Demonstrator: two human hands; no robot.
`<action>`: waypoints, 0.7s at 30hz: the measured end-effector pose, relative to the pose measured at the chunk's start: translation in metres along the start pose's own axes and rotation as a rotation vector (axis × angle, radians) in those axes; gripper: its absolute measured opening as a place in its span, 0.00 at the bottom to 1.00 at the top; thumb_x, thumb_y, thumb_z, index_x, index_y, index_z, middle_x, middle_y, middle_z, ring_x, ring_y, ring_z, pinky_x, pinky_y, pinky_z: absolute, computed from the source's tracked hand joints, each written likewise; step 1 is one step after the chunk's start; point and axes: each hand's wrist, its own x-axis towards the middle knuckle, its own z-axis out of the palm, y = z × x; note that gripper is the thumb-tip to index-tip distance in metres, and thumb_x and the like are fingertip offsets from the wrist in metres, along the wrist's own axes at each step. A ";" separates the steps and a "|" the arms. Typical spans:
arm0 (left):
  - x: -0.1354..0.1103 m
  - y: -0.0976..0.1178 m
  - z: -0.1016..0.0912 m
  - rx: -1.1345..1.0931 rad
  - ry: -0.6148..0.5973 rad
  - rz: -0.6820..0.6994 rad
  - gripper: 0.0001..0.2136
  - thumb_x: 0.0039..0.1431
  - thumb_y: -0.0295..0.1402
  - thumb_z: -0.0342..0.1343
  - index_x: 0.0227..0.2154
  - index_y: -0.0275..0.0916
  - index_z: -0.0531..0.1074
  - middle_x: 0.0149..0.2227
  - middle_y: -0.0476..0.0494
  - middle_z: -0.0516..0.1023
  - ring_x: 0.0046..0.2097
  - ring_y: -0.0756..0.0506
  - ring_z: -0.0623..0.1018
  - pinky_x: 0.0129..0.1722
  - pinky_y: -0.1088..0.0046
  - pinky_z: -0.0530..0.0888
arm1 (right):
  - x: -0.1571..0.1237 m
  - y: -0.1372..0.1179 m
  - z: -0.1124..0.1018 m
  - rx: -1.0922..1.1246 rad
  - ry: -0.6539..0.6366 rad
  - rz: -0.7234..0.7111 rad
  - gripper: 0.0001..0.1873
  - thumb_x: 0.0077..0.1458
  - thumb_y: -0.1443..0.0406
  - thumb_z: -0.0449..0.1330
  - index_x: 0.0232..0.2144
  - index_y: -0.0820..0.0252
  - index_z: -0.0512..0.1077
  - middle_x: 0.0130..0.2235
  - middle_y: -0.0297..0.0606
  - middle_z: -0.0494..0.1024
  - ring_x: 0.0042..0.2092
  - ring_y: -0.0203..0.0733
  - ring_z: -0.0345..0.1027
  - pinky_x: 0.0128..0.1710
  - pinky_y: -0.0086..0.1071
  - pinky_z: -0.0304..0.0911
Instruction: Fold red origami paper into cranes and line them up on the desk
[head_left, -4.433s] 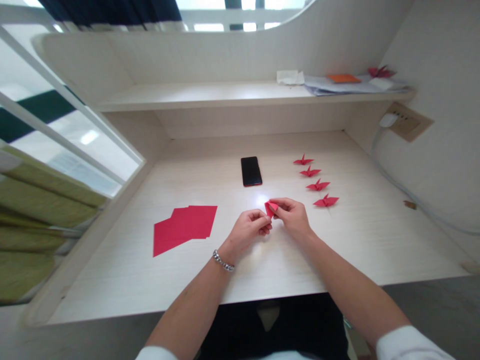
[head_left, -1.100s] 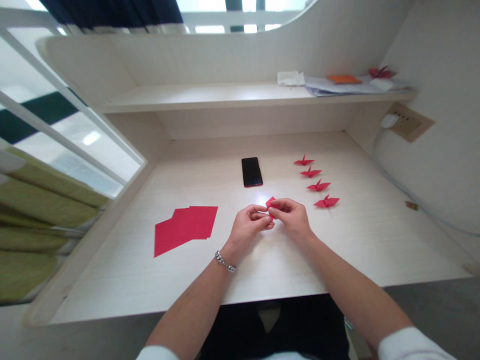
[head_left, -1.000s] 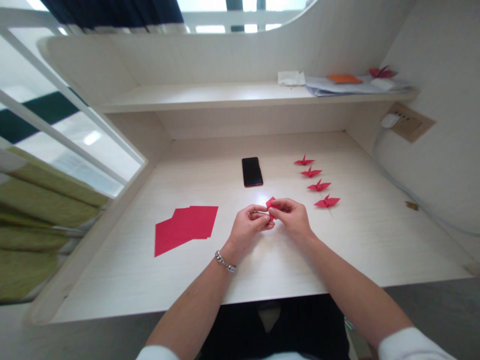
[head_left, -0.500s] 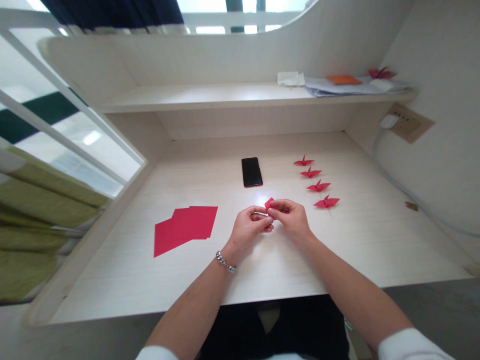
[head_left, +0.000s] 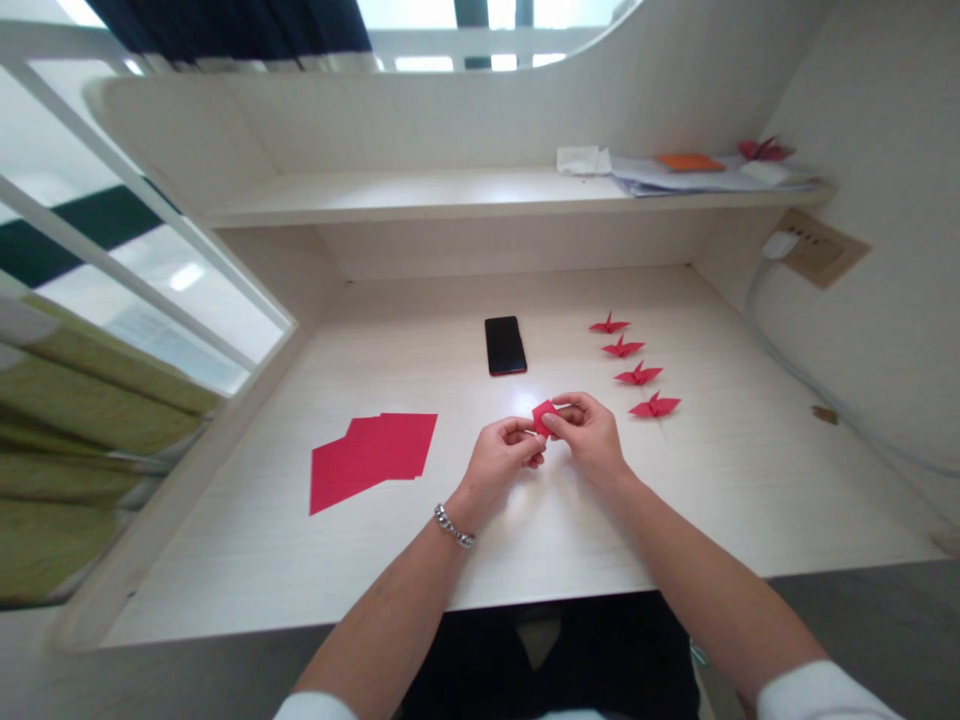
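A small folded red paper (head_left: 543, 415) is held between my two hands, just above the desk. My left hand (head_left: 504, 455) pinches its lower left side, with the fingers curled. From the right, my right hand (head_left: 589, 430) grips the same paper, thumb on its face and index finger at its edge. Part of the paper is hidden behind the fingertips. To the left lie several overlapping red paper sheets (head_left: 375, 455), flat on the desk. Right of my hands, several red paper cranes (head_left: 655, 406) stand in a slanting row.
A black phone (head_left: 505, 346) lies beyond my hands on the pale desk (head_left: 247, 560). Papers (head_left: 637, 178), an orange piece (head_left: 690, 161) and another red folded paper (head_left: 765, 149) rest on the shelf. A cable (head_left: 795, 365) runs from the wall socket (head_left: 821, 250) along the right side.
More of the red paper's face now shows between my hands. My right thumb and fingers have shifted slightly on it. The sheets, cranes and phone stay where they were.
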 end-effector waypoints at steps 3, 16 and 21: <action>0.000 -0.001 -0.001 0.045 -0.002 0.006 0.16 0.49 0.42 0.65 0.31 0.32 0.76 0.27 0.42 0.78 0.26 0.50 0.75 0.26 0.75 0.72 | -0.001 0.000 0.002 -0.017 0.006 -0.007 0.22 0.39 0.57 0.71 0.36 0.60 0.72 0.27 0.37 0.81 0.27 0.41 0.72 0.30 0.35 0.68; -0.005 0.005 -0.002 0.253 -0.058 0.083 0.14 0.49 0.41 0.64 0.24 0.34 0.74 0.19 0.47 0.73 0.21 0.51 0.71 0.22 0.76 0.68 | 0.001 -0.006 -0.008 -0.144 -0.252 0.138 0.15 0.38 0.56 0.70 0.24 0.63 0.77 0.24 0.35 0.77 0.26 0.39 0.69 0.28 0.32 0.63; -0.006 0.007 -0.002 0.238 -0.105 0.070 0.11 0.49 0.38 0.63 0.23 0.34 0.74 0.18 0.48 0.72 0.21 0.51 0.71 0.23 0.76 0.67 | 0.000 -0.007 -0.009 -0.063 -0.252 0.198 0.14 0.37 0.58 0.71 0.22 0.62 0.75 0.22 0.33 0.75 0.25 0.36 0.67 0.26 0.30 0.62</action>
